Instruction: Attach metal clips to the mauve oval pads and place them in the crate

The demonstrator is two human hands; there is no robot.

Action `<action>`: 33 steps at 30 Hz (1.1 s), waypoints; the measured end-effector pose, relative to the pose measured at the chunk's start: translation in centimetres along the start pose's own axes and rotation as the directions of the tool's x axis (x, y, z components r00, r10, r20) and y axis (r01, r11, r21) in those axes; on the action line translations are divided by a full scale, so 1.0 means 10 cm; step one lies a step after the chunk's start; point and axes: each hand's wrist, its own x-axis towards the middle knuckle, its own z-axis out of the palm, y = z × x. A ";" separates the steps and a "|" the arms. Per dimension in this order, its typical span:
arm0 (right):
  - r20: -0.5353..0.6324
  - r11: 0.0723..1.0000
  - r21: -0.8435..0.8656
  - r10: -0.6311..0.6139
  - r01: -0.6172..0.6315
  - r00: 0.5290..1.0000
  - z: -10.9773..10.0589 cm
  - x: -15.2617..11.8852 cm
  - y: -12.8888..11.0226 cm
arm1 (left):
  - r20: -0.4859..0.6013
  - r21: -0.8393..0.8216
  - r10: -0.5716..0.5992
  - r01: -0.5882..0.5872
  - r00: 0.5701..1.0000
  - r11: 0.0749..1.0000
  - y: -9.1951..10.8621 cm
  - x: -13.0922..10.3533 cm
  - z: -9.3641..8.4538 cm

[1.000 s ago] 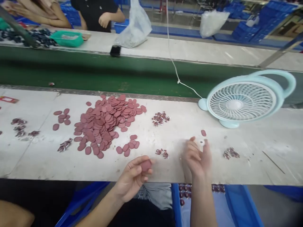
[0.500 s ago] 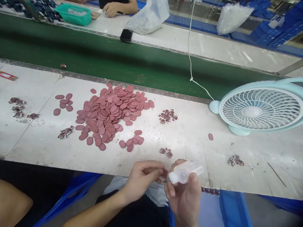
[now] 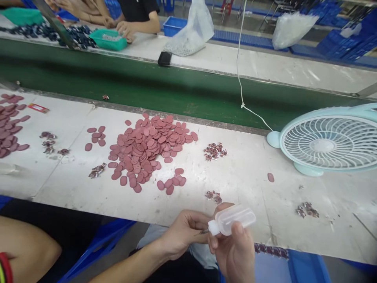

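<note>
My right hand (image 3: 235, 251) is closed around a small translucent squeeze bottle (image 3: 237, 219), which lies tilted with its white cap toward my left hand (image 3: 185, 232). The fingers of my left hand are pinched together right beside that cap. A thin dark bit shows between fingertips and cap, too small to name. Above my hands on the table sits a small cluster of brown and silver metal-edged pieces (image 3: 213, 196). Flat reddish oval discs (image 3: 172, 182) lie a little to the left, below a big heap of the same discs (image 3: 147, 143).
A light-blue fan (image 3: 324, 145) stands at the right on the white table (image 3: 241, 169). Blue bins (image 3: 309, 267) sit below the front edge. Beyond the green belt (image 3: 176, 94), people work near a teal basket (image 3: 108, 39). A neighbour's knee (image 3: 26, 243) is at lower left.
The view has swung left, so the table things appear farther right and a second disc heap shows at left. My right hand still holds the bottle; my left fingers stay by its cap.
</note>
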 end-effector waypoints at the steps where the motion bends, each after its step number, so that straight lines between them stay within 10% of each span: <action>1: -0.019 1.000 0.006 0.011 -0.011 1.000 0.04 -0.02 -0.01 | -0.013 0.014 0.004 -0.004 1.000 1.000 0.00 0.00 0.01; 9: 0.009 0.996 0.065 0.055 -0.055 0.998 0.04 0.01 -0.03 | -0.003 0.117 -0.003 0.004 1.000 0.993 0.02 -0.04 -0.02; 17: 0.073 0.964 -0.089 -0.243 0.249 0.967 -0.30 0.13 -0.10 | -0.183 -0.050 0.054 -0.065 0.982 0.997 -0.04 -0.06 -0.16; 33: 0.040 0.719 -0.421 -0.594 0.552 0.804 -0.24 0.04 0.14 | -0.135 -0.125 0.099 -0.116 0.986 0.985 -0.06 -0.09 -0.14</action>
